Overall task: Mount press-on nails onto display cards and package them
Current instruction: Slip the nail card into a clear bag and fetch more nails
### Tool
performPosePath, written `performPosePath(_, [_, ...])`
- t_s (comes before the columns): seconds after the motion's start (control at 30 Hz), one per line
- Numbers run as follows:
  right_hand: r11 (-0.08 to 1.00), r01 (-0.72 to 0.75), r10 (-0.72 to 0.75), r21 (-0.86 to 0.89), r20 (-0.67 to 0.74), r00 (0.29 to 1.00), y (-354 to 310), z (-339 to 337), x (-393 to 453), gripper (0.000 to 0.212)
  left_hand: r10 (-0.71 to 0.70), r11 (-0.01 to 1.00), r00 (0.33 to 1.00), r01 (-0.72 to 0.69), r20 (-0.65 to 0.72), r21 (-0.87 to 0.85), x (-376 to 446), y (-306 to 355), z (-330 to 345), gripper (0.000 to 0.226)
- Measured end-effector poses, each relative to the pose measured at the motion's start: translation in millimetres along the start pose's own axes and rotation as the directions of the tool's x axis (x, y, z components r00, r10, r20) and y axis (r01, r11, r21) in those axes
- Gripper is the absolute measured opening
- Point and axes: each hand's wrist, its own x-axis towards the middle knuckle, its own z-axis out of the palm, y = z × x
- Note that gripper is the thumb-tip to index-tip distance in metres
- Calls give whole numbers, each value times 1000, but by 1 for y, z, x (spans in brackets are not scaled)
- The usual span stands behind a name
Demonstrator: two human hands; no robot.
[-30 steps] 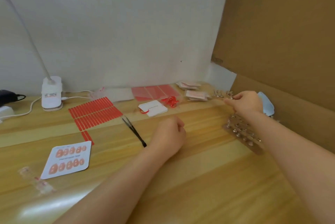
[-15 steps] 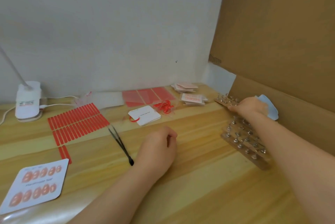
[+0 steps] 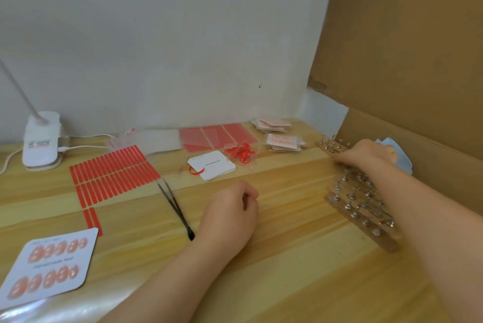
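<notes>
A white display card (image 3: 47,267) carrying two rows of pink press-on nails lies at the front left. A blank white card (image 3: 211,166) with a red loop sits mid-table. My left hand (image 3: 230,215) rests loosely curled on the wood, holding nothing, beside black tweezers (image 3: 175,207). My right hand (image 3: 366,155) reaches far right and grips a wooden strip of metal nail stands (image 3: 330,146) down at the table by the cardboard. Beneath that forearm lies a wooden rack (image 3: 360,205) with several metal stands.
Red adhesive tabs (image 3: 112,173) lie in rows at left. Red sheets (image 3: 217,135), red ribbons (image 3: 240,152) and packaged cards (image 3: 283,142) sit along the back. A lamp base (image 3: 41,139) stands far left. Cardboard (image 3: 405,48) walls the right side, with a blue item (image 3: 400,158) against it.
My right hand has lowered the wooden strip from above the table down to the surface near the cardboard. My left hand has stayed put. The view has shifted right.
</notes>
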Motion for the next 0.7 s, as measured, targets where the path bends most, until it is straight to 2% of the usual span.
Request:
performPosePath(0.13, [999,11,-14,-42,-69,998,1,4,4,56,17,1000,1000,-17,-8,-8,0,0,0,15])
performPosePath(0.33, [992,24,-43,-125,-152,987,0,9,3,48,-11,999,1000,11,16,-34,1,-2,0,19])
performPosePath(0.47, [994,9,-29,-108,-187,982,-2,2,-2,67,-19,1000,1000,19,-5,-20,1,-1,-1,18])
performPosePath(0.57, [993,84,-100,-80,-227,969,-13,-8,-19,73,-19,1000,1000,19,2,-14,-1,1,-3,16])
performPosePath(0.63, [971,237,-226,12,-255,940,-27,-15,-39,49,-22,1000,1000,22,4,-10,-2,2,-4,14])
performPosePath(0.67, [939,324,-286,113,-263,921,-36,-18,-51,33,-27,1000,1000,27,4,-8,-2,2,-5,13])
performPosePath(0.7, [890,396,-334,226,-267,904,-45,-21,-67,26,-32,999,999,32,7,-16,-2,4,-5,13])
